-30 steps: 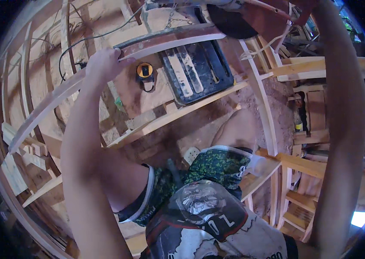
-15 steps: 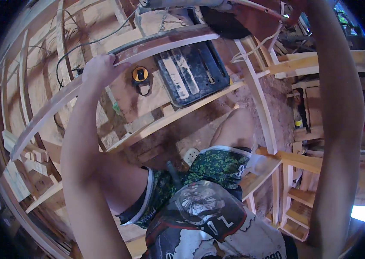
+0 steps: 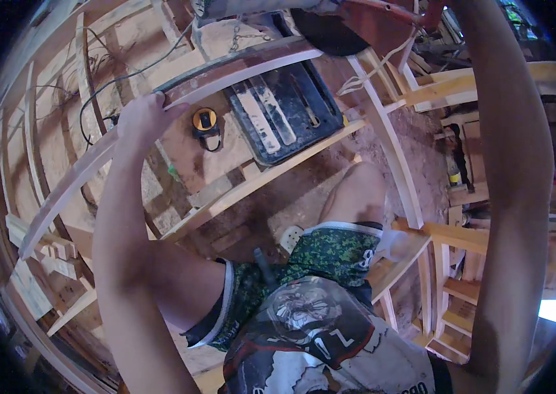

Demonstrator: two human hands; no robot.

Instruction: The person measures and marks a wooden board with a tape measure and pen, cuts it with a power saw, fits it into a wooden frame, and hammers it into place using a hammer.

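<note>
My left hand (image 3: 140, 118) grips a long pale wooden strip (image 3: 74, 187) that stretches from the lower left up to the top middle, beneath a dark round blade (image 3: 327, 31) on a red power tool (image 3: 389, 23). My right forearm (image 3: 511, 171) reaches up past the top right edge, so the hand itself is out of sight. Below the strip lie a yellow-and-black tape measure (image 3: 205, 121) and a dark slotted metal plate (image 3: 268, 115), dusted pale, with a chain (image 3: 242, 39) above it.
Timber frame rails (image 3: 389, 151) surround my bare legs and run down the right side (image 3: 455, 233). Dark cables (image 3: 127, 75) cross the slatted frame at upper left. Stacked wood offcuts (image 3: 48, 256) lie at the left. A light cord (image 3: 356, 82) hangs beside the tool.
The tool, strip and tape measure appear farther left and slightly higher in the picture, along with much of the surroundings. My left hand has moved left with the strip, still gripping it.
</note>
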